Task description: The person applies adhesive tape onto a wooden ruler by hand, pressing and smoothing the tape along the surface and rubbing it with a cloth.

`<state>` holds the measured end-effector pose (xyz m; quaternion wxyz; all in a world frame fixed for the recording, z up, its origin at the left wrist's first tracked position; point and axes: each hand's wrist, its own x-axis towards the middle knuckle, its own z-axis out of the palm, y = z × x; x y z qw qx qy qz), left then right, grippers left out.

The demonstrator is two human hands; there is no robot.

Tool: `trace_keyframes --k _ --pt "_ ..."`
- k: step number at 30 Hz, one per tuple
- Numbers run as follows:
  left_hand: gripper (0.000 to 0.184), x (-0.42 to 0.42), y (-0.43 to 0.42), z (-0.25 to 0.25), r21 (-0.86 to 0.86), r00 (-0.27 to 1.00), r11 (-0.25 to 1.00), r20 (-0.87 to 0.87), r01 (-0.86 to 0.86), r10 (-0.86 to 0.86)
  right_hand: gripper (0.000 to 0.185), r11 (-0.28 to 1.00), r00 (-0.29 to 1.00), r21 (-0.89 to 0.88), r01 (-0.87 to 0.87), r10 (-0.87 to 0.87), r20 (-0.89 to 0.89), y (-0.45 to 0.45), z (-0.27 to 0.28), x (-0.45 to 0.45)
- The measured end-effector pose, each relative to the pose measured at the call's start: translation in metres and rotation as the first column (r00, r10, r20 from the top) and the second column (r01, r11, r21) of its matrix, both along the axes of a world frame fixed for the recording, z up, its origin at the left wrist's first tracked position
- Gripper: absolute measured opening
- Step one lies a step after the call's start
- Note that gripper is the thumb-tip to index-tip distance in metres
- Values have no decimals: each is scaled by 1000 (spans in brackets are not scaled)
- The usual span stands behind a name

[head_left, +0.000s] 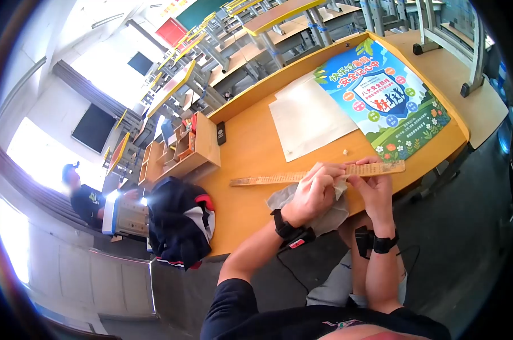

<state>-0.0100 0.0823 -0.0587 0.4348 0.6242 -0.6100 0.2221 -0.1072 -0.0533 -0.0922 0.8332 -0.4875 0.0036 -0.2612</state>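
A long flat wooden strip [260, 180] with rows of small marks lies across the desk's near part, its right part between my hands. My left hand [317, 190] is closed around a thin whitish cloth or tissue [330, 220] beside the strip. The cloth hangs over the desk's near edge. My right hand [376, 191] pinches at the strip and the cloth's upper end, its fingertips close to those of my left hand. Both wrists carry black bands with small devices.
On the desk [242, 210] are blank paper sheets [307, 122], a colourful poster [384, 102], a small black box [221, 133], a wooden organizer [200, 148] and a dark jacket [177, 218]. Another person [85, 198] is at the left. Stacked desks stand behind.
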Motion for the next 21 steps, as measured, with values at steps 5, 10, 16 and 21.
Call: trace_keyframes --k 5,10,16,21 --pt "33 2 0 0 -55 996 994 -6 93 -94 32 1000 998 5 -30 29 58 -1 1 0" --pt "33 0 2 1 -62 994 992 -20 110 -112 33 998 992 23 -62 59 110 -2 1 0" --pt "32 -1 1 -1 -90 988 985 -47 144 -149 39 998 991 28 -59 55 124 -1 2 -2" --pt "32 -1 0 -2 -106 974 973 -74 204 -213 39 996 991 61 -64 56 121 -4 -4 -1"
